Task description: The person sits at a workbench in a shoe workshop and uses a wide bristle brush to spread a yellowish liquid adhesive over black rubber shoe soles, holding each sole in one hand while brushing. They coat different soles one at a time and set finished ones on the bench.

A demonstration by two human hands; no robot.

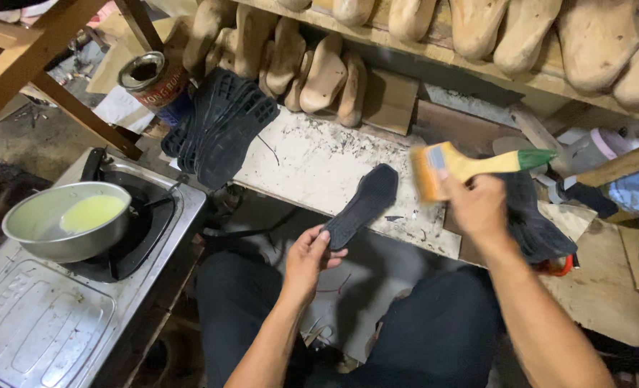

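Black rubber here: the left hand [306,257] pinches one shoe sole [361,205] by its heel end, fingers curled, the toe resting on the stained white board [312,162]. The right hand [479,206] is clenched round a paintbrush [470,167] with a yellow handle and green tip, bristles hovering just beside the sole. One pan [64,219] of yellow liquid sits on the stove [46,316]. A stack of black soles [222,126] leans by one tin can [150,79].
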